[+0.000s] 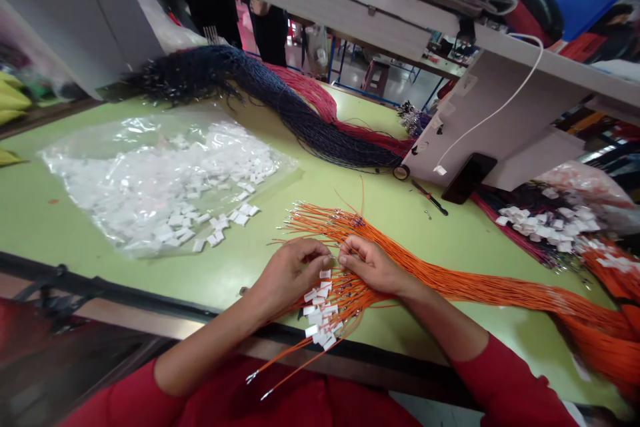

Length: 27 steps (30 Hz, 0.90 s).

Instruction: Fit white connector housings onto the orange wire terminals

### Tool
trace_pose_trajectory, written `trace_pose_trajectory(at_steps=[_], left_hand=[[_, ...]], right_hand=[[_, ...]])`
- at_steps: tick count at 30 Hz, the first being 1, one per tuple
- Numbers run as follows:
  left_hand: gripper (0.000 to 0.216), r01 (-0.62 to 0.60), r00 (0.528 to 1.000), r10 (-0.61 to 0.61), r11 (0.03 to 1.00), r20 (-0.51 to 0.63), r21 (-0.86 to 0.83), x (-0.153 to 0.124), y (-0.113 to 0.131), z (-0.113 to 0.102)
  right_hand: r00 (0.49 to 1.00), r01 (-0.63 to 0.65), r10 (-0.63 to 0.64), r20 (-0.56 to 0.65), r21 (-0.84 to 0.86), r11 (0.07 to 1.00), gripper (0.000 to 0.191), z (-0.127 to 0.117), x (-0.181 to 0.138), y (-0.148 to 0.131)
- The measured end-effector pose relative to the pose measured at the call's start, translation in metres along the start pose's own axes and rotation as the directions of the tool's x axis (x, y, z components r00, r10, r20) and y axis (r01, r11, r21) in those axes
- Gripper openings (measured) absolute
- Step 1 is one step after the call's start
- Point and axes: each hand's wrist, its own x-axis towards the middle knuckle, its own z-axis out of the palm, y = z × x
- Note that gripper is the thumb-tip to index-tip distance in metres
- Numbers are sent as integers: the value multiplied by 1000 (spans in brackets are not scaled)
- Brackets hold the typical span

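Note:
My left hand (303,270) and my right hand (367,263) meet over the front of the table, fingertips pinched close together. A thin, pale tip shows between them; the left fingers hide what they pinch. Among the orange wires (430,267), my right hand appears to pinch one wire near its end. Just below the hands, several white plastic connector housings (320,313) are fitted on orange wire ends in a cluster. Loose metal-tipped orange wire ends (300,210) fan out behind the hands. Two wires with metal terminals (253,377) hang over the table's front edge.
A clear plastic bag (135,180) of white housings lies at the left, some spilled out. Dark blue wires (300,113) and red wires (310,90) run along the back. A phone (470,177) leans by the upright panel, near a small cutting tool (430,198). A shelf crosses above.

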Motion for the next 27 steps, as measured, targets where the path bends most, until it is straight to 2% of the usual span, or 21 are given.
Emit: trace_pose_trajectory(at_steps=[3, 6, 10, 17, 20, 23, 27], left_hand=[[20, 113, 994, -112, 986, 14, -119, 3, 0, 4], [16, 127, 992, -128, 977, 7, -172, 0, -7, 6], [14, 90, 996, -87, 985, 24, -148, -4, -12, 5], [20, 87, 996, -87, 979, 5, -184, 6, 0, 6], [19, 57, 998, -60, 989, -15, -139, 8, 2, 7], [18, 56, 998, -60, 985, -19, -164, 4, 0, 9], [20, 63, 998, -64, 992, -2, -106, -6, -1, 10]], right_hand=[[991, -40, 52, -120, 96, 995, 41, 3, 1, 6], [978, -79, 108, -180, 165, 983, 42, 6, 2, 13], [979, -88, 114, -166, 160, 983, 39, 7, 3, 21], [990, -48, 67, -121, 161, 986, 40, 9, 2, 18], [988, -58, 84, -132, 192, 980, 39, 9, 1, 16], [979, -97, 133, -154, 222, 970, 39, 6, 1, 15], [990, -100, 112, -90, 132, 986, 38, 3, 0, 12]])
